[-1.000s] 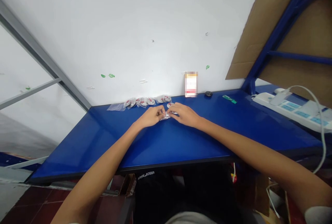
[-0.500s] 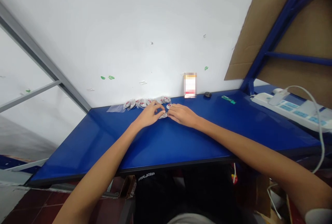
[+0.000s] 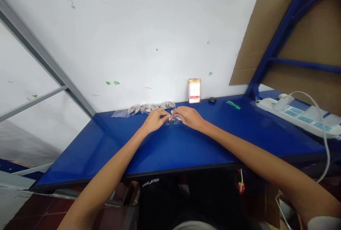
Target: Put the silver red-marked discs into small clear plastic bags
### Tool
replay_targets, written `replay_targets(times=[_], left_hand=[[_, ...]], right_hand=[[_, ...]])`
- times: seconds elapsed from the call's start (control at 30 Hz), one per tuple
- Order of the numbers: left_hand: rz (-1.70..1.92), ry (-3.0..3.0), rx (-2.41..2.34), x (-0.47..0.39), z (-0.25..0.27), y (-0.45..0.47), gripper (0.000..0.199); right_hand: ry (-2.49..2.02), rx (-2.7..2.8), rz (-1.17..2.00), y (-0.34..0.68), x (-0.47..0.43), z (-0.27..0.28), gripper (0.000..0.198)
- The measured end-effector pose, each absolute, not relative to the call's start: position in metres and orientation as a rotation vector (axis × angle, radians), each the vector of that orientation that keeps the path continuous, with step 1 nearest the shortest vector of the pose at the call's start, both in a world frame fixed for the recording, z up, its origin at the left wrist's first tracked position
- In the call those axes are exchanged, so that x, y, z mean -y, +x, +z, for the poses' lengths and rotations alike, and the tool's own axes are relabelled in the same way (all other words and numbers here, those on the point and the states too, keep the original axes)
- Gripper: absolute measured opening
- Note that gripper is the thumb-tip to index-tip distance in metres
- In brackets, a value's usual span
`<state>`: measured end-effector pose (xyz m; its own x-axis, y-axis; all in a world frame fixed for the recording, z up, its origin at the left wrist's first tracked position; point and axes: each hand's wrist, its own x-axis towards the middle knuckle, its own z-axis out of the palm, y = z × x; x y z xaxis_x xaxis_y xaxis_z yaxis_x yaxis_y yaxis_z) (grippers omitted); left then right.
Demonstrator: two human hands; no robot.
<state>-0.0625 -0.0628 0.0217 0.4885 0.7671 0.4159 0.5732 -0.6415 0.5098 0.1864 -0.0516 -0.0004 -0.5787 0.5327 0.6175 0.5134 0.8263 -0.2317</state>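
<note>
Between my two hands is a small clear plastic bag (image 3: pixel 172 121) with a round red-and-white item in it. My left hand (image 3: pixel 156 119) pinches the bag's upper left edge with thumb and forefinger. At the upper right edge, my right hand (image 3: pixel 188 117) has its fingers closed on the same bag. A pale round piece shows partly by the right fingertips; the fingers hide most of it. Just behind, along the wall, lies a row of bagged round silvery items with red marks (image 3: pixel 146 108).
A flat clear bag (image 3: pixel 120 113) lies left of the row on the blue table (image 3: pixel 170 151). An upright blurred card or screen (image 3: pixel 194 91) leans on the wall. Further right are a small black object (image 3: pixel 212 100), a green strip (image 3: pixel 233 105) and a white power strip (image 3: pixel 298 116) with a cable.
My left thumb and forefinger, apart before, have closed on the bag's edge. The bag and its red-marked content now show between my hands. The view has shifted slightly.
</note>
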Motion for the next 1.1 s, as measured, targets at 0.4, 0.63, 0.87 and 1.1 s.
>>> replay_targets(times=[0.4,0.63,0.87,1.1], left_hand=[[1.071,1.749,-1.797,-0.021,0.04,-0.007,0.017],[0.793,2.236,-2.003,-0.036,0.015,0.021,0.02],[0.672,2.513,-1.956,-0.029,0.027,0.006,0.025],[0.632,2.54,-2.194,-0.002,0.048,-0.124,0.034]], right_hand=[[-1.089,1.959,0.176,0.251,0.013,0.029,0.027],[-1.029,2.14,0.254,0.233,0.016,0.008,0.026],[-1.007,2.228,0.25,0.219,0.025,0.003,0.023],[-0.988,2.255,0.275,0.219,0.024,0.001,0.022]])
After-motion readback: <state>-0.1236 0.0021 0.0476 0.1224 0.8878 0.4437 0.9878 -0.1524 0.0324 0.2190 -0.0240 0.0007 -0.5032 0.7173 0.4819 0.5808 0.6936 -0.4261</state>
